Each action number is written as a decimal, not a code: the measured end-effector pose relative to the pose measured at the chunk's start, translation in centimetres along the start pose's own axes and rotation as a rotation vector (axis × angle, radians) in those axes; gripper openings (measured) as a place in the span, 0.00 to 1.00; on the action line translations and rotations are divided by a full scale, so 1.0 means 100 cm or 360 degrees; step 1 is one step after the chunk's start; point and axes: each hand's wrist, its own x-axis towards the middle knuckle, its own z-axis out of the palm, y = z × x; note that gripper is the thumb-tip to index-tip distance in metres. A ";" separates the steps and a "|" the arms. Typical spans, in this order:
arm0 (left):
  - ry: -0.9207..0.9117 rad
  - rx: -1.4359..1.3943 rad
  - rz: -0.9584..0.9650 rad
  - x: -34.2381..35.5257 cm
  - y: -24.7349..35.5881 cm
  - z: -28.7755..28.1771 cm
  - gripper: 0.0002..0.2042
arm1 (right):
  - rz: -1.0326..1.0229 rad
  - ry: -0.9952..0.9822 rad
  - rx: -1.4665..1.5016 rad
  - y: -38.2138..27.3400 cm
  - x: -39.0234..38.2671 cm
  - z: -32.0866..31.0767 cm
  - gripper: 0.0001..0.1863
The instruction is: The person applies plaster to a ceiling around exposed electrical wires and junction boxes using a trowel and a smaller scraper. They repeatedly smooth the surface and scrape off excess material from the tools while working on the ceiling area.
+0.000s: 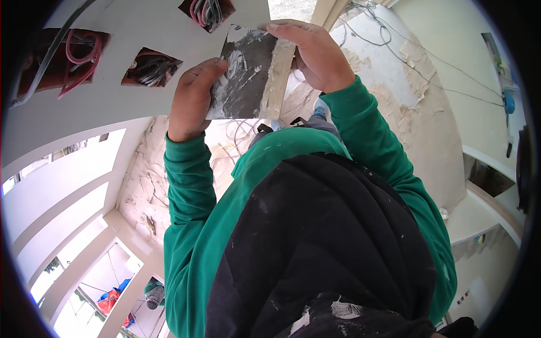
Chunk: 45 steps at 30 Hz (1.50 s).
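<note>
Between my hands is a dark grey rectangular plate (242,70) smeared with white plaster, a pale, crusted strip (277,79) running along its right side. My left hand (197,96) is closed on the plate's left edge, its thumb lying on the face. At the upper right corner, my right hand (318,53) grips the strip side, thumb stretched across the top. The fingers behind the plate are mostly hidden. The plate is held up close to a pale wall (129,107); whether it touches the wall I cannot tell.
Cut-out boxes hold coiled wires (151,66) in the wall at the upper left. A grey cable (53,48) hangs in front. More cables (386,34) trail over the paper-covered floor (439,135). Window openings (73,163) line the left; another person (153,293) shows at lower left.
</note>
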 end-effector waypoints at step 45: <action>-0.0087 0.0548 0.0372 0.021 0.005 -0.012 0.15 | -0.0169 -0.0516 -0.1032 -0.016 0.077 -0.006 0.17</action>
